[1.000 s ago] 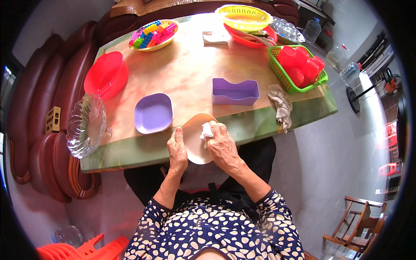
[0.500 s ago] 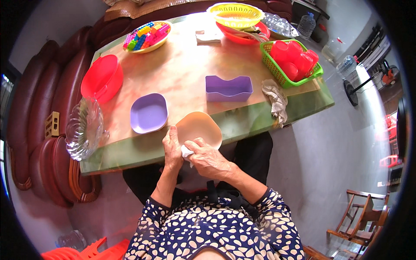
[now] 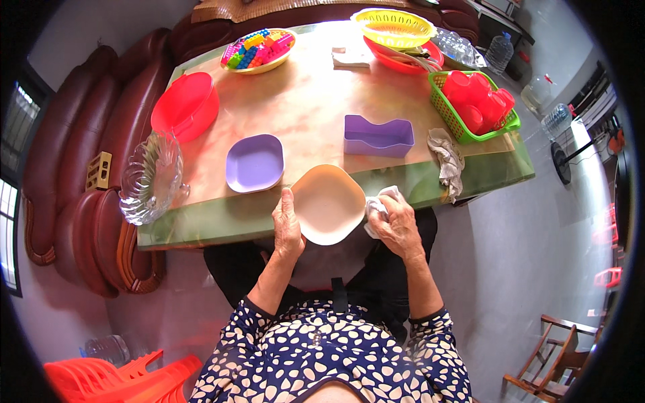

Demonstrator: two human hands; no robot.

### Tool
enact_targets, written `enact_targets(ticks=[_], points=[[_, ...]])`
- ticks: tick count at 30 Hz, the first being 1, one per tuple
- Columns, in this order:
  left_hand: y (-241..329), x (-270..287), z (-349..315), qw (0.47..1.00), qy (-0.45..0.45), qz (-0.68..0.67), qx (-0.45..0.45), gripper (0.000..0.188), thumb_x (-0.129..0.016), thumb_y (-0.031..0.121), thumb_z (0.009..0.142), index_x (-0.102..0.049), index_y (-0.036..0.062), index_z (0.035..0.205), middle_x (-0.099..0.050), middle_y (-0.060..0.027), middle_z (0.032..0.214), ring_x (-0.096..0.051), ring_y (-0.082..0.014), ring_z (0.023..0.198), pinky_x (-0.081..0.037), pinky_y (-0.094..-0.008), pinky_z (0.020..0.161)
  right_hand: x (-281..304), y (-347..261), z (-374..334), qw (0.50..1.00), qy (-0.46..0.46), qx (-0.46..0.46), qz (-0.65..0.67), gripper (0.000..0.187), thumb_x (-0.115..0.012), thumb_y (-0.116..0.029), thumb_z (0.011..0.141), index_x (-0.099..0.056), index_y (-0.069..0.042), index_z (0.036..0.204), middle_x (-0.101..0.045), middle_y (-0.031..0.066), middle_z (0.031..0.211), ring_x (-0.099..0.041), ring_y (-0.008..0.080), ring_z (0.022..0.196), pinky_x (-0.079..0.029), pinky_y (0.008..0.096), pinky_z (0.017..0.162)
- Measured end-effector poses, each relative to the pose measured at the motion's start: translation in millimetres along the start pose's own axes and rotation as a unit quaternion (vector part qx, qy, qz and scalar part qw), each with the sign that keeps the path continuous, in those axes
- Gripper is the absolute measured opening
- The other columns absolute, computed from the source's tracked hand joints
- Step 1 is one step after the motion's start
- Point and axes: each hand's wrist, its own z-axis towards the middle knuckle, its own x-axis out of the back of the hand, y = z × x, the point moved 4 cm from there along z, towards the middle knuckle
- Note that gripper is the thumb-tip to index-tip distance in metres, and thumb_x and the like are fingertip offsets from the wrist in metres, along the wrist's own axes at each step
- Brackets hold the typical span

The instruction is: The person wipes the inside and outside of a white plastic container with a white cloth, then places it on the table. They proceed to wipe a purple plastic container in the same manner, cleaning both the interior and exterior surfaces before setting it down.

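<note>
Resting at the near edge of the marble-patterned, green-rimmed table (image 3: 322, 114), the shallow, rounded-square beige plastic dish (image 3: 328, 203) overhangs toward the person's lap, hollow side up, between the two hands. Left hand (image 3: 287, 225) at its left rim: thumb and fingers closed on the edge, gripping it, palm just below. Right hand (image 3: 398, 225) at the opposite rim, fingers bunched shut round a crumpled white cloth (image 3: 378, 204), which touches the dish's right edge. So the dish lies inward from both hands: rightward of the left fingers, leftward of the right ones. No marked long axis, the dish being near square with one corner pointing to the person. Both hands about equally near; the left one has hold of it, the right one meets it only through the cloth. Outward: a lilac rounded-square plastic dish (image 3: 254, 162) just beyond and left, apart from the beige one; a lilac wavy-sided plastic box (image 3: 377, 136) beyond and right. A grey crumpled rag (image 3: 446, 160) near the right table edge. Further left a clear ribbed glass bowl (image 3: 149, 178) and stacked red plastic plates (image 3: 185, 105); far right a green plastic basket of red cups (image 3: 474, 105).
</note>
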Motion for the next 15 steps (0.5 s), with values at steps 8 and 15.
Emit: enact_targets(ticks=[8, 15], points=[[14.2, -0.7, -8.6, 1.000, -0.009, 0.002, -0.013, 0.042, -0.045, 0.035, 0.102, -0.056, -0.0028, 0.116, -0.064, -0.0088, 0.105, -0.062, -0.0153, 0.093, -0.052, -0.0291, 0.083, -41.6, 20.1, -21.9, 0.921, -0.114, -0.204, 0.313, 0.017, -0.068, -0.018, 0.085, -0.066, -0.002, 0.090, -0.063, 0.0031, 0.073, -0.055, 0.0092, 0.067, -0.048, 0.0279, 0.064], [29.3, 0.6, -13.5, 1.000, -0.004, -0.011, -0.016, 0.039, -0.046, 0.033, 0.102, -0.056, -0.0020, 0.118, -0.064, -0.0087, 0.106, -0.063, -0.0156, 0.095, -0.053, -0.0289, 0.083, -5.1, 30.8, -24.6, 0.938, -0.053, -0.206, 0.274, 0.020, -0.072, -0.018, 0.081, -0.064, -0.001, 0.086, -0.060, 0.0076, 0.077, -0.056, 0.0155, 0.067, -0.047, 0.0304, 0.063]])
